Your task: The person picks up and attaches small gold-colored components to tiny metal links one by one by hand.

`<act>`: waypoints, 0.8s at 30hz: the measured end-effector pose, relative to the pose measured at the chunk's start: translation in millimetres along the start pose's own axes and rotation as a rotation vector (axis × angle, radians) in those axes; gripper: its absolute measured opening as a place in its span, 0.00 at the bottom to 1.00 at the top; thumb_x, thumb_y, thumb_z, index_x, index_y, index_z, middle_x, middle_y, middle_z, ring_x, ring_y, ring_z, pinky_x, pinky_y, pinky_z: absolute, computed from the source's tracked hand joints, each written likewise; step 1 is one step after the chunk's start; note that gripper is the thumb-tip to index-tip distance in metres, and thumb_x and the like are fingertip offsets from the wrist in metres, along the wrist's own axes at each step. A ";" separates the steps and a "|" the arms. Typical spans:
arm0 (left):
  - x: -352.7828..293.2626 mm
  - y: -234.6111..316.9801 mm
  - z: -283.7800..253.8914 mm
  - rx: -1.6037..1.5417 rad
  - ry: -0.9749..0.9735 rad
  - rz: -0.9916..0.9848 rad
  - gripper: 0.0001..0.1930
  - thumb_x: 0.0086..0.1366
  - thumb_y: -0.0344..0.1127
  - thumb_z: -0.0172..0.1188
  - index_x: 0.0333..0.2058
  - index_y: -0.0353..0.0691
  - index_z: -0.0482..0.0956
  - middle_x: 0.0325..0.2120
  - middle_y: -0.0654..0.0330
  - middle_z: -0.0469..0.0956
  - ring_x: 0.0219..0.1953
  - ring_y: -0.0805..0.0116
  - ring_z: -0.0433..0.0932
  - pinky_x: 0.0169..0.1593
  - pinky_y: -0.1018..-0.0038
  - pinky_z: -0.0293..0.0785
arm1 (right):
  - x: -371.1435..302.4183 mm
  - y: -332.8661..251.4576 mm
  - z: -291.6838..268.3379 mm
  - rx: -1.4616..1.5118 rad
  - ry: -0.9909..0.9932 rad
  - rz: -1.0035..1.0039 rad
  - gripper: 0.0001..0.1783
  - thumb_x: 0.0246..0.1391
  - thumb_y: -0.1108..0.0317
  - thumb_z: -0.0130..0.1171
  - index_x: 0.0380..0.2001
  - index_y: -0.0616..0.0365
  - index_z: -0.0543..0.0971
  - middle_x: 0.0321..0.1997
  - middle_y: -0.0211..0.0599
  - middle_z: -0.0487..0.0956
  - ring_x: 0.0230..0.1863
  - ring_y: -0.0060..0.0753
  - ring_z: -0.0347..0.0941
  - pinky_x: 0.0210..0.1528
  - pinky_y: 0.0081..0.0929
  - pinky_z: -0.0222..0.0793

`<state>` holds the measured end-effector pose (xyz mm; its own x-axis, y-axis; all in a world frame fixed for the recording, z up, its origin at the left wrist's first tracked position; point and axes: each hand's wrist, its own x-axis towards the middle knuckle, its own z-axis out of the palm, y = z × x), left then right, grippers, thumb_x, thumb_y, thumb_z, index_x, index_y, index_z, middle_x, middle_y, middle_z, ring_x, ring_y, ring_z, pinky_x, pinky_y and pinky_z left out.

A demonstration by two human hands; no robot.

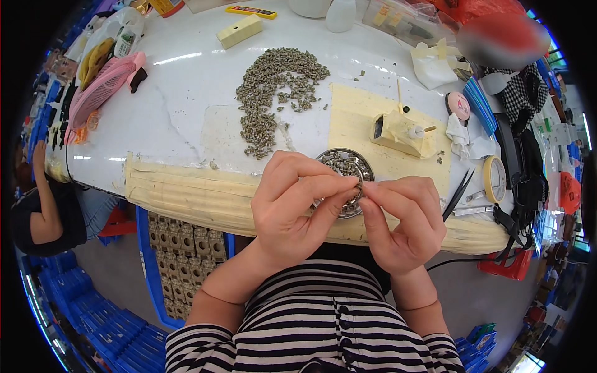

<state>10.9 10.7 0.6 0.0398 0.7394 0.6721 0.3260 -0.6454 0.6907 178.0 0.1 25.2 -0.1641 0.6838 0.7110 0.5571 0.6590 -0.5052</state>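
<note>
Thumb and forefinger of my left hand (295,202) are pinched on a tiny metal part (359,185). My right hand (404,217) meets it there, its fingertips also closed at the same small part. The part's exact shape is too small to make out. Just beneath both hands stands a round steel dish (367,163) holding many small metal pieces (341,163); my fingers hide some of it. Farther off on the white table lies a large loose heap of similar small metal parts (273,81).
A tape-wrapped block fixture (404,133) sits on a yellow sheet right of the dish. Black tweezers (459,194) and a tape roll (494,179) lie at the right. A blue crate (147,261) of metal blocks stands below the padded table edge (186,193). Another person (50,211) is at far left.
</note>
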 end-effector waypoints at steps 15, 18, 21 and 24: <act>2.0 2.2 -3.9 -0.006 -0.068 0.038 0.13 0.49 0.24 0.72 0.36 0.43 0.87 0.29 0.66 0.79 0.32 0.67 0.74 0.35 0.74 0.69 | -3.6 7.2 -1.5 0.461 -0.113 0.444 0.03 0.51 0.76 0.68 0.29 0.61 0.83 0.29 0.35 0.81 0.28 0.29 0.72 0.32 0.23 0.67; 1.4 1.8 -2.4 0.007 -0.059 0.037 0.12 0.51 0.24 0.72 0.35 0.41 0.86 0.29 0.64 0.79 0.32 0.67 0.74 0.37 0.73 0.68 | -3.4 6.8 0.8 0.309 -0.063 0.324 0.03 0.50 0.76 0.69 0.28 0.60 0.83 0.28 0.35 0.81 0.28 0.30 0.72 0.31 0.24 0.66; 0.6 1.5 -0.8 0.011 -0.052 0.024 0.11 0.52 0.24 0.73 0.35 0.40 0.86 0.30 0.63 0.79 0.32 0.67 0.73 0.38 0.73 0.67 | -0.3 8.6 2.9 0.161 -0.022 0.172 0.04 0.49 0.77 0.69 0.28 0.60 0.82 0.28 0.35 0.80 0.28 0.32 0.72 0.31 0.25 0.66; -0.8 0.6 -1.0 0.001 -0.052 0.003 0.10 0.52 0.24 0.73 0.34 0.39 0.86 0.29 0.63 0.79 0.33 0.67 0.73 0.38 0.73 0.67 | -1.6 10.1 6.5 0.195 -0.016 0.188 0.04 0.49 0.78 0.68 0.27 0.60 0.81 0.28 0.36 0.79 0.28 0.34 0.72 0.31 0.26 0.66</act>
<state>10.1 9.5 0.7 0.0895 0.7463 0.6596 0.3264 -0.6477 0.6885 178.7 7.7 15.8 -0.0866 0.8035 0.5890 0.4123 0.5671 -0.7130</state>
